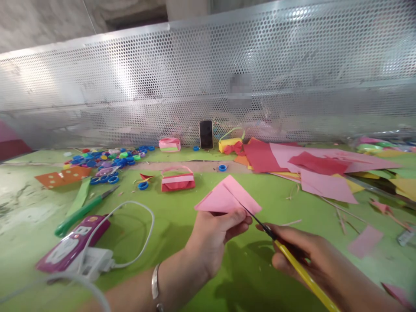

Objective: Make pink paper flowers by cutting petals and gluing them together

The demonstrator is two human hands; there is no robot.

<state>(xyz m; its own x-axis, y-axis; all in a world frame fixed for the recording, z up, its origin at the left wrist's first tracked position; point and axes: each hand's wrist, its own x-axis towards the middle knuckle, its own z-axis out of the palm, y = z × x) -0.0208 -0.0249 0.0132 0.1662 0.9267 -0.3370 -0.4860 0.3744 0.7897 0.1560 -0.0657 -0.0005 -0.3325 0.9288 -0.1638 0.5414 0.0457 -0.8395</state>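
My left hand (216, 234) pinches a folded pink paper (225, 197) between thumb and fingers, just above the green tabletop. The sheet is roughly triangular, its peak pointing away from me, and a dark line runs down its middle. My right hand (302, 251) is closed around a long yellow-handled tool (292, 260) with a thin dark blade. The blade's tip lies against the paper, close to my left thumb, in line with the dark line. Whether the tool has one blade or two cannot be made out.
A purple power strip (74, 242) with a white plug and cable lies left, beside a green-handled tool (81, 212). Beyond stand a red paper bag (177, 181), a yellow one (229, 145) and a phone (206, 134). Blue rings (126, 161) and paper sheets (328, 186) flank them. Perforated metal (182, 78) rises behind.
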